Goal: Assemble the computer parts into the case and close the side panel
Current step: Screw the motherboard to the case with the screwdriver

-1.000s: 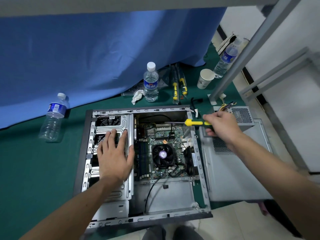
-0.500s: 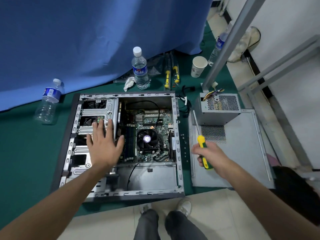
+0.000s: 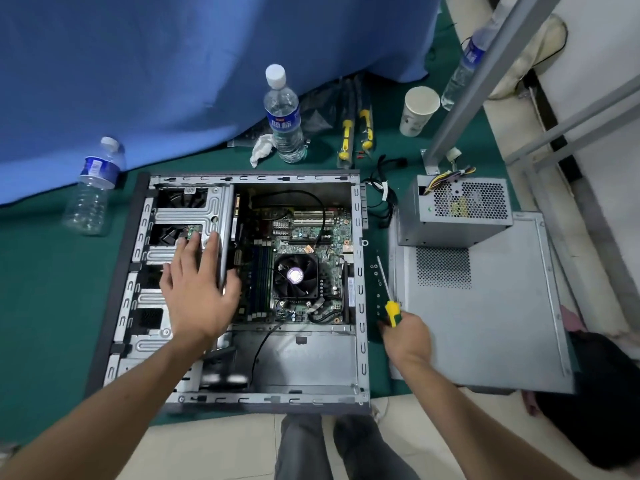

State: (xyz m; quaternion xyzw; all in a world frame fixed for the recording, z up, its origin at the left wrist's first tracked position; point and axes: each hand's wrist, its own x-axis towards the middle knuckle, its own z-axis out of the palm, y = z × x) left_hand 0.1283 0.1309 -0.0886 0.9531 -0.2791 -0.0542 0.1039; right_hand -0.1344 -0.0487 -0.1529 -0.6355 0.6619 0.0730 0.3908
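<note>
**Inspector:** Status of the case [image 3: 360,278]?

**Assistant:** It lies open on its side on the green mat [image 3: 52,306]. The motherboard [image 3: 304,258] is seated. The left hand [image 3: 199,292] rests flat, fingers spread, on the drive cage [image 3: 188,216].

**Inspector:** Right hand?

**Assistant:** The right hand [image 3: 407,336] grips the screwdriver [image 3: 389,299] by its yellow handle, between the case and the side panel [image 3: 485,313]; the shaft points away from the person.

**Inspector:** Outstanding parts?

**Assistant:** The power supply [image 3: 453,213] sits outside, on the panel's far end, right of the case. Its long axis runs left to right. It lies beyond the right hand, which is nearer to it. In my judgement that hand must free itself first.
</note>
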